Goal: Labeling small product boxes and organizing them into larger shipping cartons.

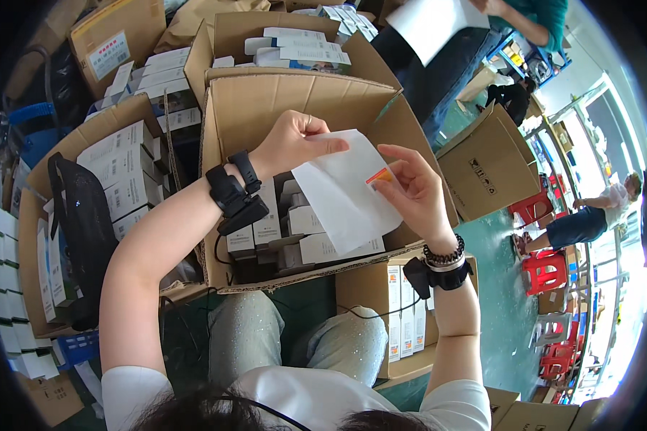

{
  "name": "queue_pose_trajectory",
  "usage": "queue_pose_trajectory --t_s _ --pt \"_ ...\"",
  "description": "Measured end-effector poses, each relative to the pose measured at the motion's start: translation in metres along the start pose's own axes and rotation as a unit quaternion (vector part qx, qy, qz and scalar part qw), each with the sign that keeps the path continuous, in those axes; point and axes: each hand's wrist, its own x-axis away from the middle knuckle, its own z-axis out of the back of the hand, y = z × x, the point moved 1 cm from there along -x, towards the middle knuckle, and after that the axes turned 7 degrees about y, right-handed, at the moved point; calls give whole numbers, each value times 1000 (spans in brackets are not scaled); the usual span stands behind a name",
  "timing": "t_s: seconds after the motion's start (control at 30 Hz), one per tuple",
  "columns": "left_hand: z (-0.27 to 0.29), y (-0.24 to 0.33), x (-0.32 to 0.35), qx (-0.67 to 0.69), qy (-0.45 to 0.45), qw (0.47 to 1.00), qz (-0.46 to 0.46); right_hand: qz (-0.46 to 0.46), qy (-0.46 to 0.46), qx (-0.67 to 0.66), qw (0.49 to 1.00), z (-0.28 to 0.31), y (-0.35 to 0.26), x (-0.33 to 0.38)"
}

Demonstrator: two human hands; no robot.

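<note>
My left hand (pixel 291 147) pinches the top edge of a white paper sheet (pixel 346 194) between thumb and fingers. At the sheet's right edge sits a small orange-red sticker (pixel 377 176), and the thumb of my right hand (pixel 418 194) presses on it. That hand's fingers are bent, some hidden behind the thumb and paper; whether the sticker is still stuck to the sheet I cannot tell. Both hands are above an open cardboard box (pixel 284 97). Small white cartons (pixel 267 224) stand inside it, partly covered by the sheet.
More open boxes of white cartons surround me: one on the left (pixel 39 262), another behind (pixel 273 21). A black bag (pixel 83 230) hangs over the left one. Below right, a box (pixel 363 291) holds upright cartons. A person (pixel 438 86) with paper stands opposite; red stools (pixel 543 271) are farther right.
</note>
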Motion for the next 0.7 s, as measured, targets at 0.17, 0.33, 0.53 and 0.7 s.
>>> queue_pose_trajectory --t_s 0.17,0.33,0.53,0.7 --pt "-2 -5 0 -38 -15 999 9 47 -31 81 995 3 -8 -2" --pt "-4 -7 2 -95 -35 994 -39 77 -22 129 988 7 -14 -5" --pt "-3 -10 7 -110 -23 991 -69 46 -30 129 990 2 -14 -8" --pt "-6 -14 3 -131 -28 987 -94 27 -15 133 991 3 -12 -6"
